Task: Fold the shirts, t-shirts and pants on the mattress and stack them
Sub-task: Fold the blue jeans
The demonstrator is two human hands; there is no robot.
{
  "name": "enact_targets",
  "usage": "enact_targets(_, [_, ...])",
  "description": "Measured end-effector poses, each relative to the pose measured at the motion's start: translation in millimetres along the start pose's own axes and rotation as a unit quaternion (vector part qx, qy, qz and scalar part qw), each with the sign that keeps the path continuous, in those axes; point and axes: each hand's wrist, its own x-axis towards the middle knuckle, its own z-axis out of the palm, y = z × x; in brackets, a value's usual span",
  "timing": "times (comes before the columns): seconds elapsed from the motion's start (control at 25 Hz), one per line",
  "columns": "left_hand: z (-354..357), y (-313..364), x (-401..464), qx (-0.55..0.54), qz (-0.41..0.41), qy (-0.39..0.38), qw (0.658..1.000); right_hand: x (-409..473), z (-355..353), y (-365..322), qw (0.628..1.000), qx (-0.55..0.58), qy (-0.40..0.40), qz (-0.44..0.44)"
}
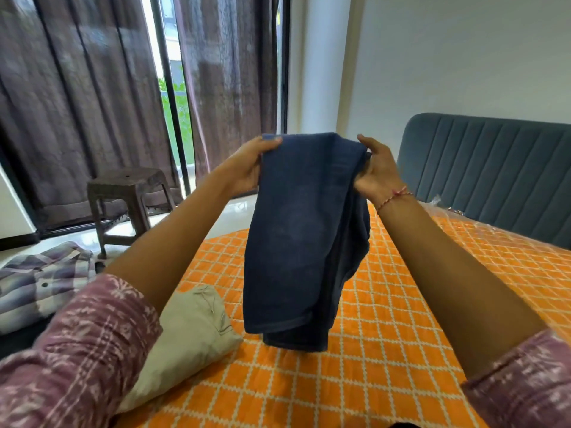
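Brown stool [128, 196] before curtains [77, 103]; teal headboard [494, 168].

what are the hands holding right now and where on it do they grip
Both hands hold up a dark blue garment by its top fold: the left hand grips the left top corner, the right hand the right top corner. Its lower end hangs over the orange mattress.

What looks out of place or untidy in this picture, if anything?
Only a little. The plaid shirt lies rumpled at the left edge, not on the orange mattress. Both hands hold the dark blue garment up, unevenly.
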Motion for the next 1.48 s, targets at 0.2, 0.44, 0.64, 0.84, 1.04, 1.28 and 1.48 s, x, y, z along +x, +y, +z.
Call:
enact_targets(0.2, [-12.1,-6.1,12.3,0.031,0.010,0.153,0.988,1.1,-0.3,3.8,0.993,-0.109,0.034,0.024])
enact_targets(0.44, [-16.5,-5.1,12.9,-0.032,0.076,0.095,0.992,8.2,4.7,-2.8,0.989,-0.135,0.059,-0.023])
enact_targets(0.64, [-15.0,-22.4,11.0,0.051,0.048,0.068,0.995,11.3,0.1,0.5,0.968,-0.244,0.047,-0.020])
enact_targets(0.84, [-12.6,-10.2,9.8,0.027,0.063,0.059,0.996,7.5,-1.7,-11.4,0.972,-0.233,0.035,-0.010])
enact_targets(1.04, [-18.7,0.7,-1.3,0.063,0.093,0.005,0.994,8.5,-11.4,-16.7,0.974,-0.214,0.023,-0.064])
enact_targets(1.28, [-19.0,18.6,1.2,0.281,0.168,0.117,0.938,-2.1,9.7,-49.4,0.923,-0.377,-0.070,-0.012])
enact_targets(1.48, [-18.6,26.5,-0.7,0.514,0.215,0.208,0.804,-3.4,19.7,-42.6,0.787,-0.614,-0.052,-0.031])
